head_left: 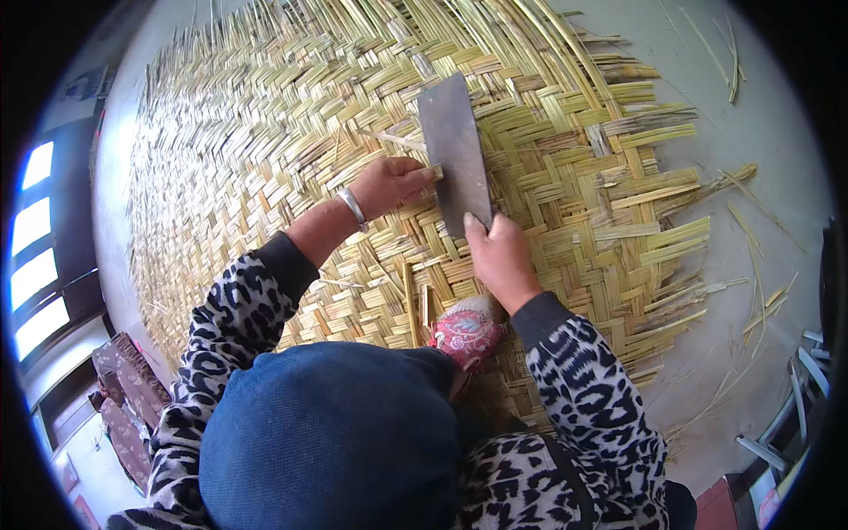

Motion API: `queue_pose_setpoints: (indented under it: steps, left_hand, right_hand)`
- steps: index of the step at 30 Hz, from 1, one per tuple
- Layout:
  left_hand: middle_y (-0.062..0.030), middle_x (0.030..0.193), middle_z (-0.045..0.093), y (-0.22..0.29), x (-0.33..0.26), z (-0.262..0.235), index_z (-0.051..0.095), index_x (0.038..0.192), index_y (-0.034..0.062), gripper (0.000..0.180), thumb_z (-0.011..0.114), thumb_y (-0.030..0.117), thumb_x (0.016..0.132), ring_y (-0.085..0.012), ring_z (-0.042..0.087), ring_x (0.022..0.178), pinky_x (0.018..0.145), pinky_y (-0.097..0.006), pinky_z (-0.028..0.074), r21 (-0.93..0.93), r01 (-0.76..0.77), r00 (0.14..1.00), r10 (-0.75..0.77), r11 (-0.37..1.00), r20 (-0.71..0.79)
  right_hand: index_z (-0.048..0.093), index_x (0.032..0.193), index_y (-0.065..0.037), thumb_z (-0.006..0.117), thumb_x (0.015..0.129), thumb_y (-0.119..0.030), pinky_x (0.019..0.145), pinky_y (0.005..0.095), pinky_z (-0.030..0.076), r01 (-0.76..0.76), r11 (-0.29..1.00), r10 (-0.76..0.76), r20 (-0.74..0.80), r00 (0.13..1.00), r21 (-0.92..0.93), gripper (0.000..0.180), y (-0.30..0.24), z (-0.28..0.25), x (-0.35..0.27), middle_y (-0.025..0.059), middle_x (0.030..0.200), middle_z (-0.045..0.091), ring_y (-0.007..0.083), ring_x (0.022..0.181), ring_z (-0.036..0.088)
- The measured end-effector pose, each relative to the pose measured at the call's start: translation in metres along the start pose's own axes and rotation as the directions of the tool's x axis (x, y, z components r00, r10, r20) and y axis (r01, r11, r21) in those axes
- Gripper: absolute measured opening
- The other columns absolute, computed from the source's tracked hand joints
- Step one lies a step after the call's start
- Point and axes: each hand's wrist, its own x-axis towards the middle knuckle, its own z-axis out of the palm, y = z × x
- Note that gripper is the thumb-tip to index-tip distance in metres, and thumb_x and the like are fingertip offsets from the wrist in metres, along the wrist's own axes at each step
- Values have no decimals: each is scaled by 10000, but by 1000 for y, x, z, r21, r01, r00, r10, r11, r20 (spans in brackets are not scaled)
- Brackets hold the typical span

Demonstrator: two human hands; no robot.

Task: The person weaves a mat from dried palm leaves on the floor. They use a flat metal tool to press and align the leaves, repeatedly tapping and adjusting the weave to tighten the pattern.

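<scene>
Bright indoor scene, daylight from the left. Window panes (pixel 32 223) blown out to flat white; floor (pixel 115 159) near them glaring pale. Mat (pixel 552 146) well lit, fairly sharp mid-frame, softer and more washed out leftward. Cap (pixel 327 433) reads dark. Strong fisheye bend at sides, black corners, bluish rim, outer details smeary.

My left forearm (pixel 243 305) extends forward and to the right; my left hand (pixel 389 184) is curled in a pinch, fingers (pixel 406 165) drawn toward the thumb. My right forearm (pixel 574 371) extends forward and to the left; my right hand (pixel 505 256) is closed, right thumb (pixel 475 226) pointing forward.
</scene>
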Motion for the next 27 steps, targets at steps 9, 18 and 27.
queue_pose_setpoints:
  steps: [9, 18, 27]
  left_hand:
    - [-49, 896, 740, 6, -7, -2, 736, 1071, 71, 282, 701, 298, 909, -91, 658, 786, 762, -268, 540, 203, -110, 994, 111, 973, 6]
    - [-58, 884, 742, 18, -7, 5, 749, 1043, 126, 280, 709, 345, 874, -168, 691, 761, 744, -316, 552, 476, -180, 981, 189, 861, 29]
    - [-45, 731, 703, 25, 0, 5, 743, 915, 50, 271, 729, 314, 853, -144, 645, 643, 645, -306, 532, 603, -26, 994, 86, 797, -71]
  right_hand:
    - [612, 801, 62, 606, 944, -320, 587, 479, 476, -25, 993, 16, -76, 997, -115, 408, 39, -87, -41, 270, 702, 618, 447, 669, 623]
    - [618, 878, 68, 612, 949, -323, 646, 455, 492, -28, 978, 18, -50, 999, -205, 397, 48, -86, -46, 266, 771, 643, 434, 732, 636]
    - [619, 881, 79, 616, 946, -332, 680, 446, 502, -39, 984, 30, -54, 998, -175, 417, 47, -87, -46, 268, 803, 651, 426, 765, 644]
